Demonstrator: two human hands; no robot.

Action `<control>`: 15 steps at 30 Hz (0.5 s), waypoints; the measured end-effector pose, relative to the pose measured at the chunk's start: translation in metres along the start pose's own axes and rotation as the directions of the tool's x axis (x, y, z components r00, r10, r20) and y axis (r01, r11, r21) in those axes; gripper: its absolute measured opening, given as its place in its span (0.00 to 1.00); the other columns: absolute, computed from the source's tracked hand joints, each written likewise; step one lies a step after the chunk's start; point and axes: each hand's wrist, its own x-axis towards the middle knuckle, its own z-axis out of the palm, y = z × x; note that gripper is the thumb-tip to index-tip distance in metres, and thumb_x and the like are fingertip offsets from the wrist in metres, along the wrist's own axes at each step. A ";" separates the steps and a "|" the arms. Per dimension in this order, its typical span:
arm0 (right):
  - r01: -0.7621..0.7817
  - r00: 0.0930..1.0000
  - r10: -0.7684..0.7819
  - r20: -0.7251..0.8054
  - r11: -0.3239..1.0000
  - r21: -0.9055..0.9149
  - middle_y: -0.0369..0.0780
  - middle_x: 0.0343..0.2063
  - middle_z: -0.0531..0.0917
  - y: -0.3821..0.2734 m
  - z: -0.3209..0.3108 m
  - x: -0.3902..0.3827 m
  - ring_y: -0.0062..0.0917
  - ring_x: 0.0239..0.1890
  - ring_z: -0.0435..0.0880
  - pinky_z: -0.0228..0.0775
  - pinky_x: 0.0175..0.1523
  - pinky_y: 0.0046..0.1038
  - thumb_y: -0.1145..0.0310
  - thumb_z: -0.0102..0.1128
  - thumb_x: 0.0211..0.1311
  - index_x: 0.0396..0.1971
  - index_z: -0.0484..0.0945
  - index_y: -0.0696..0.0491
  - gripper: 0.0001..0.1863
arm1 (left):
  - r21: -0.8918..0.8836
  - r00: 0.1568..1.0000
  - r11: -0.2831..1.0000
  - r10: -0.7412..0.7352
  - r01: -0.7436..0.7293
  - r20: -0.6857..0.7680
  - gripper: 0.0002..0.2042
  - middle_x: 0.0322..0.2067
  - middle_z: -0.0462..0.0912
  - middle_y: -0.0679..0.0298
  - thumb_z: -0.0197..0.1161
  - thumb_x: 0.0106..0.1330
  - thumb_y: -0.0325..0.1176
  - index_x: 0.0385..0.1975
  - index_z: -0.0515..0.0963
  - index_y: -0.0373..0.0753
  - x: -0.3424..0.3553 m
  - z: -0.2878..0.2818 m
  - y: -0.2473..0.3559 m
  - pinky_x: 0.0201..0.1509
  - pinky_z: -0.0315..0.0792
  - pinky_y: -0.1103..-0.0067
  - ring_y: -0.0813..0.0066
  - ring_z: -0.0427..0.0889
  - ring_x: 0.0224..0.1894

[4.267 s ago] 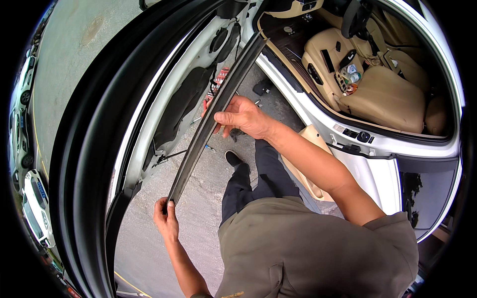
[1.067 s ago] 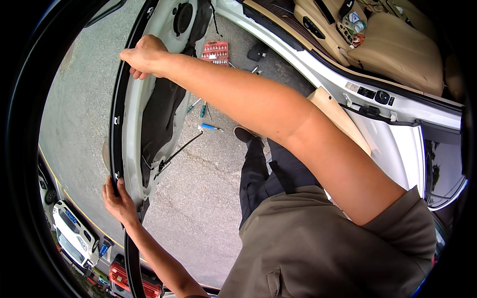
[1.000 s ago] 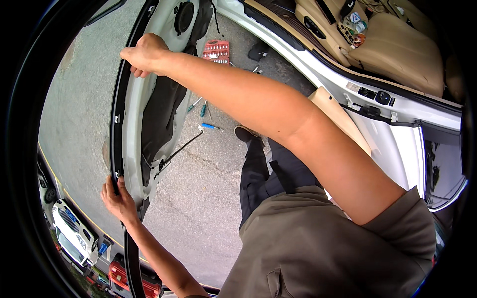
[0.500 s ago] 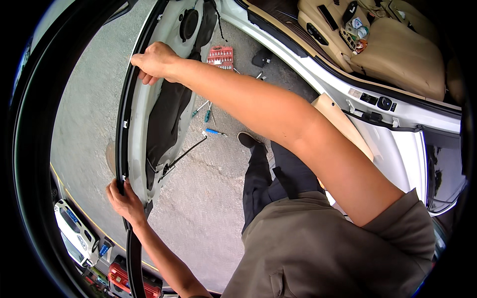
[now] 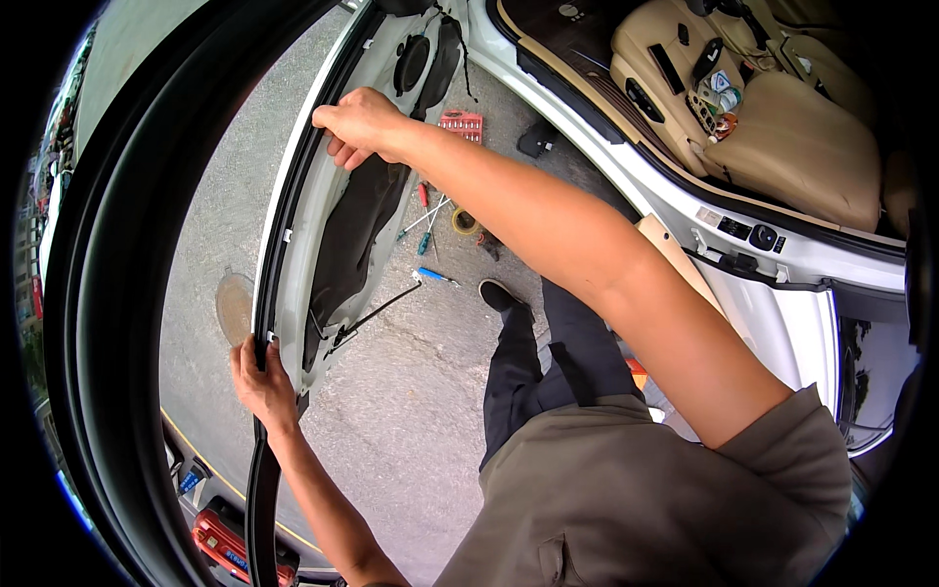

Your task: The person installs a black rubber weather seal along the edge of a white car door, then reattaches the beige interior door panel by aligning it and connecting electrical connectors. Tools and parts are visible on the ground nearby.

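An opened white car door [image 5: 386, 210] stands at the left with its inner side bare, showing a dark liner sheet [image 5: 354, 225] and a round speaker [image 5: 412, 65]. A black sealing strip [image 5: 277, 256] with small white clips runs along its upper edge. At the strip's near end my left hand [image 5: 262, 386] is closed, thumb on the inner side beside a clip and fingers on the outer side. Farther up, my right hand [image 5: 360, 127] grips the same edge with curled fingers; its fingertips are partly hidden. The black window frame [image 5: 103, 293] curves past on the far left.
On the ground lie a red socket set [image 5: 462, 125], several screwdrivers [image 5: 426, 241], a blue-handled tool [image 5: 436, 277] and a tape roll [image 5: 465, 221]. A door rod [image 5: 381, 310] juts out. The car's beige seat [image 5: 802, 132] is at right; a red case [image 5: 235, 543] sits lower left.
The view has shifted, so door, hands and ground tools appear farther right. Both hands keep their hold on the strip at about the same places.
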 end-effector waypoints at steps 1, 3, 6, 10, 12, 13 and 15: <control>0.003 1.000 -0.004 -0.020 0.999 -0.034 0.52 0.32 0.85 -0.002 -0.002 0.001 0.35 0.28 0.89 0.85 0.33 0.31 0.56 0.63 0.61 0.38 0.80 0.70 0.25 | -0.003 1.000 1.000 -0.004 0.004 0.017 0.13 0.40 0.80 0.52 0.68 0.66 0.28 0.47 0.79 0.31 0.001 -0.001 0.000 0.47 0.75 0.65 0.50 0.82 0.42; -0.018 0.996 0.016 -0.083 0.999 -0.030 0.53 0.32 0.87 -0.007 -0.003 0.003 0.36 0.28 0.89 0.86 0.31 0.31 0.59 0.61 0.59 0.39 0.81 0.70 0.24 | -0.044 1.000 0.999 0.003 -0.002 0.024 0.12 0.39 0.80 0.53 0.69 0.65 0.29 0.45 0.80 0.30 0.005 -0.002 0.000 0.46 0.76 0.68 0.54 0.82 0.39; 0.077 0.989 -0.090 -0.120 0.991 -0.111 0.51 0.27 0.86 -0.002 -0.009 0.011 0.35 0.25 0.88 0.85 0.29 0.31 0.53 0.51 0.66 0.33 0.79 0.67 0.26 | -0.100 1.000 0.995 -0.007 0.009 0.016 0.12 0.38 0.79 0.54 0.69 0.65 0.29 0.45 0.80 0.31 0.006 0.000 0.001 0.44 0.76 0.68 0.55 0.81 0.38; 0.105 0.985 -0.128 -0.113 0.975 -0.195 0.53 0.29 0.86 -0.001 -0.022 0.022 0.36 0.26 0.89 0.86 0.32 0.33 0.54 0.44 0.69 0.34 0.77 0.67 0.26 | -0.070 1.000 0.997 0.010 -0.011 -0.011 0.12 0.37 0.79 0.54 0.69 0.65 0.29 0.45 0.80 0.31 0.007 0.007 0.004 0.43 0.75 0.67 0.55 0.81 0.37; 0.074 0.990 -0.095 -0.108 0.980 -0.184 0.54 0.29 0.86 -0.005 -0.021 0.020 0.36 0.27 0.89 0.85 0.32 0.34 0.54 0.44 0.69 0.35 0.77 0.67 0.26 | -0.034 0.998 0.998 0.055 -0.056 -0.044 0.12 0.37 0.78 0.54 0.69 0.65 0.29 0.46 0.79 0.32 0.005 0.008 0.002 0.42 0.75 0.67 0.54 0.81 0.37; 0.058 0.991 -0.078 -0.106 0.982 -0.179 0.54 0.29 0.86 -0.007 -0.020 0.019 0.37 0.27 0.89 0.85 0.32 0.34 0.54 0.44 0.69 0.35 0.77 0.67 0.27 | -0.012 0.994 0.996 0.087 -0.088 -0.064 0.12 0.37 0.78 0.54 0.68 0.66 0.29 0.46 0.79 0.32 0.003 0.011 -0.001 0.42 0.75 0.66 0.54 0.80 0.37; 0.028 0.994 -0.043 -0.102 0.988 -0.152 0.54 0.30 0.86 -0.012 -0.021 0.018 0.37 0.28 0.89 0.85 0.32 0.34 0.55 0.44 0.68 0.36 0.77 0.68 0.26 | 0.001 0.988 0.992 0.126 -0.127 -0.090 0.12 0.38 0.78 0.53 0.68 0.66 0.29 0.47 0.78 0.33 0.002 0.014 -0.003 0.42 0.75 0.66 0.53 0.80 0.37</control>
